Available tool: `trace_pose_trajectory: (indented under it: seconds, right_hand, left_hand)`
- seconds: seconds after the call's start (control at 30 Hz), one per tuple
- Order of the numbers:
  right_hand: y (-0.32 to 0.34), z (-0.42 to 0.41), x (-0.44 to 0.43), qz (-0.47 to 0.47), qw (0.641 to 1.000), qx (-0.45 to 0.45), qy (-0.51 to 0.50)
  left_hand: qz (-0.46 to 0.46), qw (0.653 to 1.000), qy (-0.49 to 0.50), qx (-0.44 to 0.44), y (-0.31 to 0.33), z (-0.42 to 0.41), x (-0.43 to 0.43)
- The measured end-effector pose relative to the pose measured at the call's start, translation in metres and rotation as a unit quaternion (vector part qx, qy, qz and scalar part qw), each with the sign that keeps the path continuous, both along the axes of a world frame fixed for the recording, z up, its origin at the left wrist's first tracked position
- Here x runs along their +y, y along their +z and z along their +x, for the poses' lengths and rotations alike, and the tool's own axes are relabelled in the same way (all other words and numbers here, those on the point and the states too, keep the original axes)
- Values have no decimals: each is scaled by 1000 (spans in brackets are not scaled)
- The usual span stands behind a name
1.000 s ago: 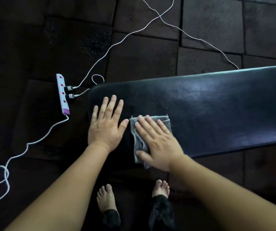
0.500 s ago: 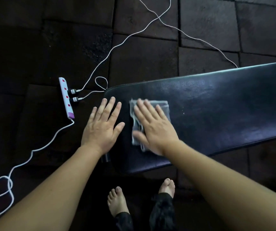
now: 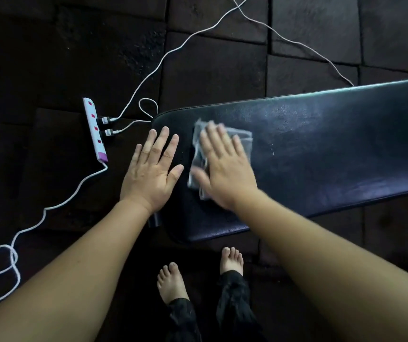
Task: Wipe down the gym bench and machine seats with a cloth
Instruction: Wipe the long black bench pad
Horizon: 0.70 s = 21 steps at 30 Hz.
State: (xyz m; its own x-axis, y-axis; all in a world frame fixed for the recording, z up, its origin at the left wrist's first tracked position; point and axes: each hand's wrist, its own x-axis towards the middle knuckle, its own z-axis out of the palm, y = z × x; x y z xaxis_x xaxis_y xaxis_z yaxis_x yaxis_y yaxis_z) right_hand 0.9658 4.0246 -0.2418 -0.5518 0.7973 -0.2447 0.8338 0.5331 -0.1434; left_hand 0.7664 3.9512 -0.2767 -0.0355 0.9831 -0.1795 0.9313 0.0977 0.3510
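Since half a second ago, we see the right hand (image 3: pixel 225 169) has slid the grey cloth (image 3: pixel 244 139) farther from the person, towards the far edge of the dark padded desk (image 3: pixel 333 149). It lies flat on the cloth, fingers straight and pressing down, not curled round it. The left hand (image 3: pixel 152 174) has stayed at the desk's left end, fingers spread wide and holding nothing.

We cannot make out the right hand and cloth sharply (both are smeared by motion), and most of the cloth is hidden under the palm; only its far and left edges show. The desk is cut off at the right border. A dark stub (image 3: pixel 154 220) below the left wrist is too dim to identify. On the floor (image 3: pixel 210 77), one white cable (image 3: pixel 173 49) from the power strip (image 3: pixel 95 129) passes behind the desk.
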Motion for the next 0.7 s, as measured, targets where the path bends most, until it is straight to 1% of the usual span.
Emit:
trace_pose_trajectory:
  seconds: [0.07,0.1,0.13,0.17,0.23,0.3,0.33,0.37,0.4,0.5,0.53,0.6,0.67,0.7]
  right_hand:
    - [1,34,-29,-15,994,6,108]
    - [1,54,-27,-21,991,5,134]
    - [-1,71,-16,-21,991,0,131]
    - [-2,83,-1,-18,995,-8,99]
    - [-3,87,32,-11,999,-28,-23]
    - [-2,70,42,-3,991,-50,-124]
    - [-2,58,34,-5,987,-48,-151]
    - [-2,47,19,-13,986,-40,-160]
    - [0,38,-4,-23,988,-34,-148]
    - [3,16,-83,-43,996,-22,-71]
    - [2,11,-101,-45,997,-14,-62]
    - [0,6,-107,-55,996,7,-66]
    - [-1,-1,-83,-68,995,10,-69]
    - [-1,-7,-65,-64,995,4,-71]
  left_hand:
    - [-3,1000,-1,0,2,1,-1]
    - [-5,1000,0,1,3,1,-1]
    - [-8,1000,1,1,4,2,-1]
    - [-10,1000,2,1,5,2,0]
    - [-14,1000,4,2,5,0,2]
    - [-16,1000,1,3,5,0,3]
    - [-17,1000,0,4,5,0,2]
    - [-19,1000,0,6,5,0,1]
    - [-20,1000,-2,7,5,1,0]
    - [-18,999,-20,17,9,-3,2]
    - [-14,999,-26,17,11,-7,3]
    - [-7,1000,-13,10,15,-19,0]
    - [-14,1000,12,5,17,-37,-9]
    - [-24,1000,8,8,16,-46,-15]
